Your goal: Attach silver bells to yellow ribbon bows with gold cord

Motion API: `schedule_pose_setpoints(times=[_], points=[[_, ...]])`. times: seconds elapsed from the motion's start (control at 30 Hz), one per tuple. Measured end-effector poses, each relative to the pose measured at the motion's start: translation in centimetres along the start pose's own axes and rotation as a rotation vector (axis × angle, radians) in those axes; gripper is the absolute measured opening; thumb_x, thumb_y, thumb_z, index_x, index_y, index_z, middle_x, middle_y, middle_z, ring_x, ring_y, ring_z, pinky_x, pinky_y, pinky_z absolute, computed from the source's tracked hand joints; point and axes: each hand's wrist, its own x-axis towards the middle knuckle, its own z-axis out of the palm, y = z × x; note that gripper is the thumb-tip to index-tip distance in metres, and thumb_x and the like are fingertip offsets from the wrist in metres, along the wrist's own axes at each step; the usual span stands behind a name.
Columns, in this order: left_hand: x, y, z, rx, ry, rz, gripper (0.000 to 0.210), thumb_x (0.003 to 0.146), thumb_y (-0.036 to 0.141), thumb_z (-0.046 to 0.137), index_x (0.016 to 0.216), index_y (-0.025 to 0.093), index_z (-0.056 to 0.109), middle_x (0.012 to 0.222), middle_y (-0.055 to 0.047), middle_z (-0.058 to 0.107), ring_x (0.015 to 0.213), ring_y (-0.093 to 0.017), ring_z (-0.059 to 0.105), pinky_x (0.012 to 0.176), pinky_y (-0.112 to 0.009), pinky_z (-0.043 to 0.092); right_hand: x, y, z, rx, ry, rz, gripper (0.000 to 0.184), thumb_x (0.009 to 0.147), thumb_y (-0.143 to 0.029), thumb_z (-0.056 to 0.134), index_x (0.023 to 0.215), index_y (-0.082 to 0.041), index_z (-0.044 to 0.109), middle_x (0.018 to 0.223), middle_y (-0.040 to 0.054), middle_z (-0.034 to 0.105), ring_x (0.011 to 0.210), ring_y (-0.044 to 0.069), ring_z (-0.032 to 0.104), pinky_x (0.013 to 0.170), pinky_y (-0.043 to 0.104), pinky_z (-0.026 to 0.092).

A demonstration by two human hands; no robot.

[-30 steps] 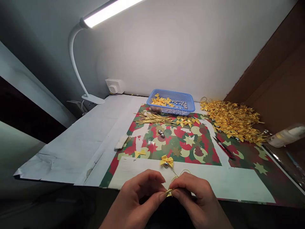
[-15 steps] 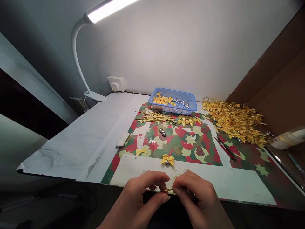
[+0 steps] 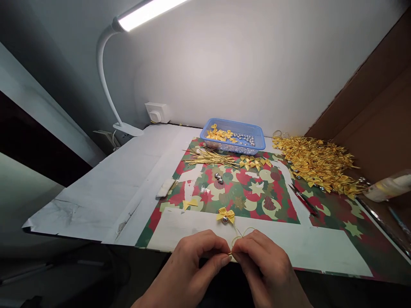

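My left hand and my right hand meet at the table's front edge, both closed in a pinch. A short bit of gold cord shows between the fingertips, gripped from both sides. From beside my right fingers a thin pale yellow thread loops up toward a yellow ribbon bow. This bow lies just beyond my hands, with a small silver bell at its middle. Farther back is a bundle of gold cord strips. Several loose silver bells lie in front of it.
A blue basket holds bows and silver bells. Several bows lie before it. At right are a heap of gold bows, dark scissors and a bottle. A folded white cloth and lamp are left.
My left fingertips have moved right and closed on the gold cord, up against my right fingertips. Less of the cord shows between them. The bow has barely shifted.
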Motion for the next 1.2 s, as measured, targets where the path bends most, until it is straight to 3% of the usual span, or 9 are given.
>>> schedule_pose_setpoints(times=[0.13,0.3,0.53,0.73,0.87,0.97,1.2], points=[[0.6,-0.1,0.0,-0.045,-0.029,-0.009,0.019,0.088,0.028,0.058,0.074,0.020,0.069,0.072,0.000,0.064,0.071,-0.019,0.056,0.065,-0.027,0.042,-0.2,0.4,0.4,-0.049,0.027,-0.013,0.018,0.095,-0.006,0.044,0.090,-0.020,0.054,0.076,0.0017,0.057,0.069,0.015,0.053,0.061,0.027,0.041],[1.4,0.0,0.0,-0.344,-0.103,-0.087,0.018,0.083,0.033,0.066,0.075,0.017,0.069,0.074,0.000,0.064,0.075,-0.019,0.056,0.070,-0.028,0.044,-0.3,0.5,0.9,-0.004,0.105,0.047,0.019,0.094,-0.006,0.044,0.088,-0.021,0.055,0.074,0.0007,0.056,0.068,0.014,0.053,0.059,0.025,0.040],[2.2,-0.7,-0.3,-0.385,-0.077,-0.132,0.020,0.085,0.034,0.068,0.078,0.016,0.074,0.075,-0.002,0.070,0.078,-0.021,0.061,0.075,-0.029,0.046,0.6,1.1,0.6,0.339,0.016,0.390,0.019,0.094,-0.028,0.054,0.084,-0.020,0.068,0.070,-0.0002,0.060,0.059,0.012,0.052,0.052,0.022,0.038],[2.3,-1.1,-0.7,-0.391,-0.044,-0.151,0.019,0.086,0.030,0.067,0.075,0.016,0.073,0.066,0.001,0.064,0.067,-0.016,0.057,0.066,-0.024,0.046,1.6,1.0,1.0,0.479,-0.061,0.555,0.027,0.094,-0.038,0.054,0.083,-0.019,0.069,0.073,0.0024,0.064,0.066,0.015,0.054,0.058,0.023,0.042],[1.9,-1.4,-0.8,-0.298,0.007,-0.107,0.019,0.087,0.029,0.064,0.074,0.018,0.071,0.063,0.004,0.058,0.063,-0.014,0.054,0.061,-0.022,0.044,1.5,0.8,1.5,0.384,-0.066,0.536,0.026,0.094,-0.037,0.053,0.082,-0.018,0.067,0.071,0.0011,0.060,0.063,0.014,0.053,0.056,0.023,0.041],[1.7,-1.8,-1.1,-0.266,0.005,-0.106,0.018,0.087,0.030,0.064,0.076,0.018,0.072,0.065,0.003,0.060,0.065,-0.015,0.057,0.062,-0.022,0.045,1.6,1.1,1.3,0.362,-0.032,0.484,0.023,0.095,-0.035,0.052,0.091,-0.020,0.068,0.078,0.0022,0.066,0.067,0.015,0.059,0.058,0.022,0.044],[1.9,-1.9,-2.8,-0.319,0.032,-0.114,0.017,0.085,0.029,0.067,0.075,0.017,0.073,0.066,0.000,0.067,0.066,-0.017,0.061,0.063,-0.024,0.048,3.2,3.1,1.6,-0.093,0.086,0.482,0.020,0.096,-0.030,0.048,0.087,-0.020,0.064,0.081,0.0045,0.067,0.072,0.020,0.063,0.065,0.028,0.046]])
